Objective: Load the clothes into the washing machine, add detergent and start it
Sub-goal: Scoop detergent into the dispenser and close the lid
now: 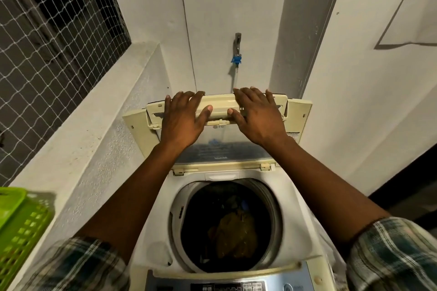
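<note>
We stand in a narrow white-walled corner, a netted window (54, 38) at ten o'clock and a wall tap (237, 51) with a blue fitting at twelve. Below us the top-loading washing machine (290, 201) fills the lower middle, its control panel (231, 284) at six o'clock. The folding lid (220, 146) stands raised and folded at the far side of the opening. Our left hand (183, 119) and right hand (257, 118) both rest on the lid's top edge, fingers spread over it and thumbs pressed to its near face, a loose hold rather than a tight one, the two hands close together but apart. The drum (227, 227) lies open beneath our forearms, and clothes (233, 235) sit inside it, a mustard-coloured piece uppermost. A green laundry basket (21, 227) shows at eight o'clock, just beside the machine.
</note>
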`<state>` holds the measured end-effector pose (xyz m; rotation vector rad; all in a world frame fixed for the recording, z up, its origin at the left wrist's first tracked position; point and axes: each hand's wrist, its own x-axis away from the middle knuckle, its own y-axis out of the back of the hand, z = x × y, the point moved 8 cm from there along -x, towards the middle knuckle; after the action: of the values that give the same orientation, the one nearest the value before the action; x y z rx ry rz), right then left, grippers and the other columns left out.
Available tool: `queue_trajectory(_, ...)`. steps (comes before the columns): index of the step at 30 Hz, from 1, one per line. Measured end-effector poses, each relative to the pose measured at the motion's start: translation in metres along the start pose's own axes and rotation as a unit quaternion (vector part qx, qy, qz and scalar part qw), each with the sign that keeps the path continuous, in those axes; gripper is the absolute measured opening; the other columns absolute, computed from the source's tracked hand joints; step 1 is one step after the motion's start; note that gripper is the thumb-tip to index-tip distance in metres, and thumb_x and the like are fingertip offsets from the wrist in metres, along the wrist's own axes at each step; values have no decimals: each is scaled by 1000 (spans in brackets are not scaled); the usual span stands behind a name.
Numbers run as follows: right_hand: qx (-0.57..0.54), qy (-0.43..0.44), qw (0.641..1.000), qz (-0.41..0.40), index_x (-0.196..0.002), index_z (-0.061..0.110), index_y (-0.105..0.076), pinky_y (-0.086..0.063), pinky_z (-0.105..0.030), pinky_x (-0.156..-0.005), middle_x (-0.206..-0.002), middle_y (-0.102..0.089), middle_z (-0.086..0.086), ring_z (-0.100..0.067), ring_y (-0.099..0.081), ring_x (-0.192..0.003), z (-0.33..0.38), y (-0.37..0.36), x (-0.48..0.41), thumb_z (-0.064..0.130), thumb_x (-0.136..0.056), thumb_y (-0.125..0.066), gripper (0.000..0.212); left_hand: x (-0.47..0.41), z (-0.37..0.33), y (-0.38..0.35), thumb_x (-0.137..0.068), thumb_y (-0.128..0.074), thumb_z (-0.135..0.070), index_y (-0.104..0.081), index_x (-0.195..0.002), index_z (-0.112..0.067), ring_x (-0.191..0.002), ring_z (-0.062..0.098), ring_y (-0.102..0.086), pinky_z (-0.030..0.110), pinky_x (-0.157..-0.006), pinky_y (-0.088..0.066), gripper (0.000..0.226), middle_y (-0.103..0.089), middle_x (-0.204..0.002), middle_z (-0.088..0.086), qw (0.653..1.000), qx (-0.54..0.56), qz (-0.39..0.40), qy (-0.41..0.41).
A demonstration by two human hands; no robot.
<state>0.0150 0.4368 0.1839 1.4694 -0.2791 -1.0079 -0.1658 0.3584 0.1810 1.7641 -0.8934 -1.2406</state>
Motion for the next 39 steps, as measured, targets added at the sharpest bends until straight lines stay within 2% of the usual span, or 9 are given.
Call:
queue_trajectory(12,6,24,999,-45,-152,23,-43,-28,-49,-123,-147,-56,-1,-24,-48,-137,21,24,86,55,-105,-43,57,89,-22,27,-99,-40,-57,-47,-138,-30,-129,23,-48,51,-120,-26,48,-57,-133,1,998,-5,-61,-24)
queue_trajectory(15,14,48,998,-41,-151,23,-45,-34,-47,-119,-140,-59,-2,-25,-52,-129,26,29,112,56,-104,-44,57,117,-27,32,-99,-42,-57,-48,-138,-27,-121,24,-50,47,-112,-36,49,-58,-128,4,998,-21,-50,-35)
queue_trajectory(20,10,85,996,-3,-142,24,-48,-46,-42,-102,-131,-61,-1,-24,-56,-118,35,26,159,53,-101,-52,50,160,-33,26,-98,-40,-61,-50,-134,-23,-112,21,-58,41,-99,-45,53,-63,-125,1,995,-52,12,-78)
queue_trajectory(24,1,124,991,55,-132,26,-51,-52,-37,-93,-121,-66,1,-21,-62,-108,45,8,200,49,-96,-61,44,202,-38,3,-99,-42,-61,-50,-134,-27,-113,14,-60,35,-97,-47,50,-65,-125,-4,989,3,86,-121)
queue_trajectory(27,-16,126,986,106,-127,29,-54,-53,-32,-85,-114,-67,4,-19,-64,-99,51,-11,231,42,-88,-73,45,234,-42,-18,-99,-44,-60,-53,-133,-27,-102,8,-58,26,-85,-51,48,-63,-118,-6,978,35,137,-150)
queue_trajectory(30,-36,125,980,153,-120,31,-57,-52,-32,-82,-108,-64,5,-19,-62,-94,58,-33,259,33,-83,-76,42,264,-43,-43,-95,-47,-59,-55,-123,-31,-100,7,-55,30,-80,-53,41,-59,-114,-8,969,71,196,-135)
queue_trajectory(34,-25,118,968,221,-109,29,-58,-48,-32,-86,-109,-61,5,-20,-60,-96,62,-66,288,34,-88,-70,25,299,-40,-77,-90,-55,-53,-56,-110,-32,-101,6,-53,28,-82,-52,28,-55,-112,-11,961,89,239,-105)
queue_trajectory(37,-30,101,964,244,-103,27,-58,-47,-32,-79,-104,-61,5,-20,-58,-90,61,-84,304,30,-89,-64,16,316,-38,-98,-83,-57,-64,-53,-99,-36,-95,1,-49,22,-78,-48,33,-53,-107,-16,958,96,258,-84)
queue_trajectory(39,-36,99,963,249,-99,27,-58,-46,-32,-79,-99,-61,6,-20,-57,-87,61,-93,312,38,-87,-60,17,324,-35,-109,-77,-58,-72,-52,-92,-36,-90,0,-48,23,-74,-50,38,-50,-102,-18,955,100,272,-58)
